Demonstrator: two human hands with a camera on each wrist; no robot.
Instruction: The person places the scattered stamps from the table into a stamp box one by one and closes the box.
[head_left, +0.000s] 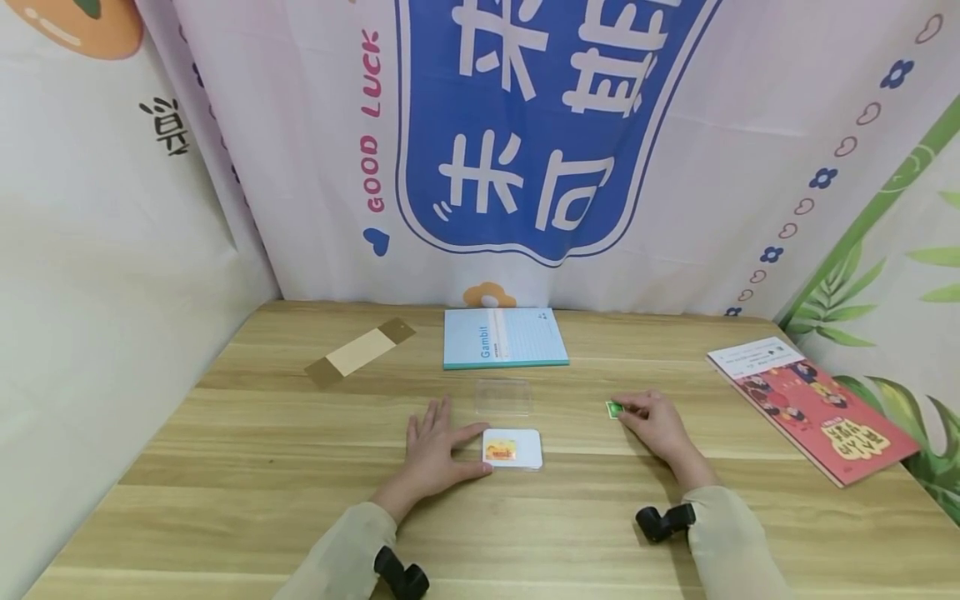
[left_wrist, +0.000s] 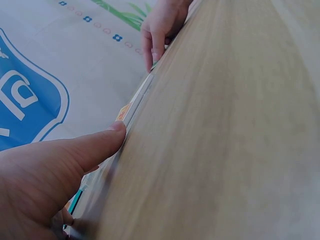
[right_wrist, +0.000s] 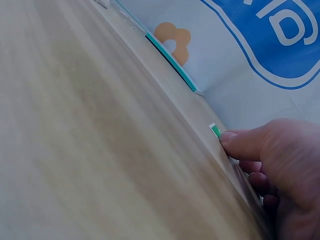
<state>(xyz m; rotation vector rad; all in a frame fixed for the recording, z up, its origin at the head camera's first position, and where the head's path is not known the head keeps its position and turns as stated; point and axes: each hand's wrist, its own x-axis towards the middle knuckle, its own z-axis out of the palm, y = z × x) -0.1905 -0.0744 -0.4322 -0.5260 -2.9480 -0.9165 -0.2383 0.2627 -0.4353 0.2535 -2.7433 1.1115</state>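
A small flat white box (head_left: 530,448) with rounded corners lies on the table, an orange-and-yellow sticker (head_left: 500,450) on its left half. My left hand (head_left: 438,454) holds the box at its left end, index fingertip at the upper corner and thumb at the lower one; the other fingers are spread on the wood. In the left wrist view the thumb (left_wrist: 102,145) sits right at the box's edge. Off to the right, my right hand (head_left: 660,429) pinches a small green sticker (head_left: 614,409) with a white border between thumb and fingertips, close over the table; its other fingers are curled beneath.
A clear plastic lid (head_left: 503,397) lies just behind the box. Farther back is a light blue notebook (head_left: 517,337). A brown-and-cream strip (head_left: 361,352) lies at the back left, and a red booklet (head_left: 825,412) at the right edge. Printed cloth (head_left: 315,167) hangs behind the table.
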